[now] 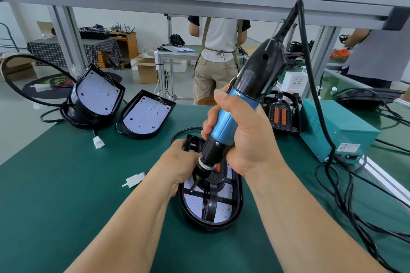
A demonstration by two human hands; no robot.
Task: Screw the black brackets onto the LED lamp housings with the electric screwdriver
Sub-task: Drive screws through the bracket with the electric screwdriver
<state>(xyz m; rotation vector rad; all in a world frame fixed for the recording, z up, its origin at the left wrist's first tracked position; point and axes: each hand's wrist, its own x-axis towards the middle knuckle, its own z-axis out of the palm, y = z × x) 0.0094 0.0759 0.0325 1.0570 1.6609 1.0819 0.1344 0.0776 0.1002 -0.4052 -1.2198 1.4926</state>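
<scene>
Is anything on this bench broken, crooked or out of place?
Nothing looks damaged or spilled. The far-left LED lamp housing and its neighbour lie tilted rather than flat, and black cords tangle at the right; likely ordinary work clutter.

Your screwdriver (pixel 235 115), with a blue barrel and a black top and chuck, sits in your right hand's (pixel 239 135) grip. It is tilted, top leaning away to the right, with the bit tip down at the white, red-dotted board of the housing (pixel 236 210) under both hands. Your left hand (pixel 177 162) holds that black oval shell's far end. A black bracket (pixel 211 204) lies across the board below the right hand. Well beyond the left hand, the left housing (pixel 97 95) and middle housing (pixel 147 115) sit tilted, boards showing. The back housing (pixel 280 115) lies just beyond the right hand.
</scene>
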